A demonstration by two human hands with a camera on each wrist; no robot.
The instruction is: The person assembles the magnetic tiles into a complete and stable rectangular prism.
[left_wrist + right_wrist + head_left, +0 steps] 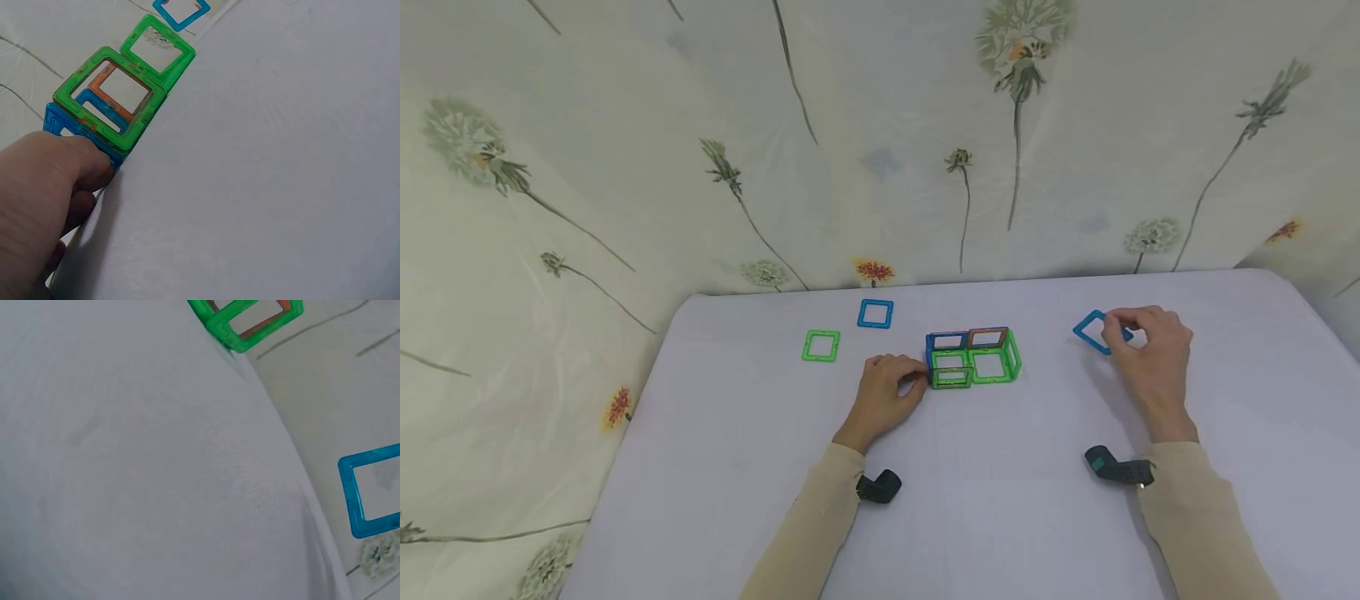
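My left hand [887, 393] pinches at the near left corner of a small box-like build of magnetic tiles [992, 380], where a blue square tile [55, 115] forms its left wall. Green squares lie as its base. Blue and orange tiles [987, 331] stand along the back, with green ones upright at the right end and the left front. Off to the right, my right hand [1152, 358] pinches a tilted blue square tile [1086, 322] between thumb and fingers, apart from the build. Only part of that tile [352, 500] shows in the right wrist view, the hand being out of frame.
Left of the build, a loose green square tile [806, 346] and a loose blue square tile [875, 325] lie flat on the white-covered table [1000, 517]. A curtain with dandelion prints [880, 167] hangs behind the table's far edge. Each wrist wears a dark strapped camera [1118, 468].
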